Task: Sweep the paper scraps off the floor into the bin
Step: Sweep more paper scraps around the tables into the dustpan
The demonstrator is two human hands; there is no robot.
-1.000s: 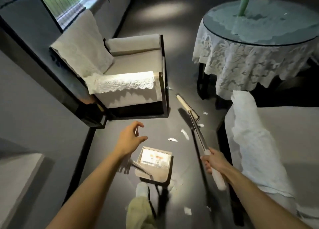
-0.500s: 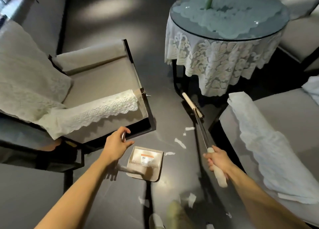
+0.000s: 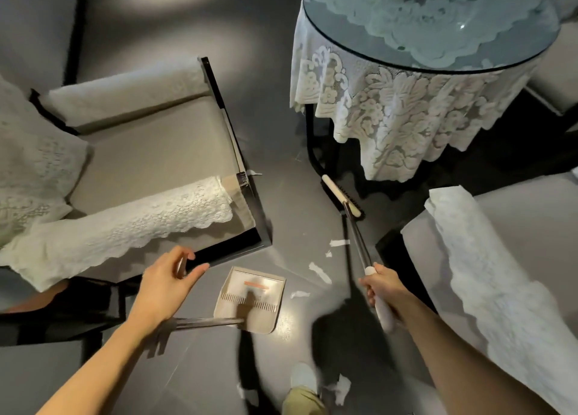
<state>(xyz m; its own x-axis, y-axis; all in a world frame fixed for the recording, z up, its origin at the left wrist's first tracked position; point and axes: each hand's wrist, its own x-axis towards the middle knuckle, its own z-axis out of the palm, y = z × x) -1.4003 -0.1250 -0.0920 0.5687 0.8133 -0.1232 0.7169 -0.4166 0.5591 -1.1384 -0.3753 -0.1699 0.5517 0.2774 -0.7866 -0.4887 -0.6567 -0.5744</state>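
A beige dustpan (image 3: 252, 289) stands on the dark floor, its thin metal handle (image 3: 209, 322) slanting left under my left wrist. My left hand (image 3: 167, 284) has its fingers curled around a shiny bit of that handle. My right hand (image 3: 382, 286) grips the white end of the broom handle. The broom head (image 3: 341, 197) rests on the floor near the round table's leg. White paper scraps lie between broom and pan: one strip (image 3: 339, 242), one longer piece (image 3: 319, 272), one (image 3: 299, 294) beside the pan. More scraps (image 3: 341, 390) lie near my foot. No bin is in view.
An armchair (image 3: 150, 164) with lace covers stands at the left, its dark frame just above my left hand. A round glass-topped table (image 3: 431, 33) with a lace cloth is at the back right. Another cushioned seat (image 3: 513, 258) fills the right side. My shoe (image 3: 302, 378) is at the bottom.
My left hand went from open above the dustpan to closing on its handle, which now leans left. The view swung right and down. The broom head stayed by the table leg.
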